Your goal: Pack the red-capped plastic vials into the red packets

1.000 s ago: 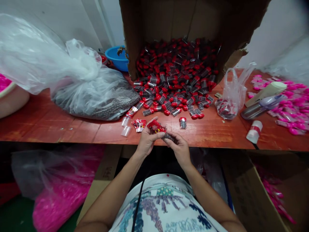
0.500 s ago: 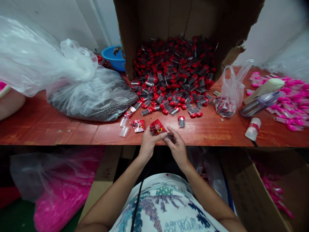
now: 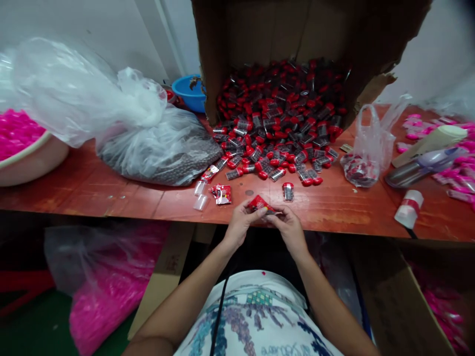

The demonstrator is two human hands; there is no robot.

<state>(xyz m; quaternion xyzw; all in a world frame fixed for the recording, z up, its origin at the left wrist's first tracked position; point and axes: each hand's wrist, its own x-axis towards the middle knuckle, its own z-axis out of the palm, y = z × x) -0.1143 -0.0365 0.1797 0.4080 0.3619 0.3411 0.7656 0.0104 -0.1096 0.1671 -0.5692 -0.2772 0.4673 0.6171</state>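
My left hand (image 3: 240,225) and my right hand (image 3: 290,228) meet at the near edge of a red wooden table (image 3: 85,190). Both pinch a small red printed packet (image 3: 259,203) between their fingertips; my right hand may also hold a small dark tube, mostly hidden. Just beyond the hands stands one red-capped tube (image 3: 288,191) upright. To the left lie another red packet (image 3: 222,194) and two clear empty caps (image 3: 200,195). A big heap of red-capped tubes (image 3: 282,123) spills out of a tipped cardboard box (image 3: 237,39).
A large clear bag of dark pellets (image 3: 159,153) lies at left, with a bowl of pink pieces (image 3: 22,148) beyond it. A blue bowl (image 3: 189,91) sits behind. A small plastic bag (image 3: 365,153), a tape roll (image 3: 408,207) and pink items (image 3: 451,168) are at right. Boxes and pink-filled bags stand under the table.
The hands have drawn closer together on the red packet, now held flatter and lower at the table edge. The view shifted slightly right and down.
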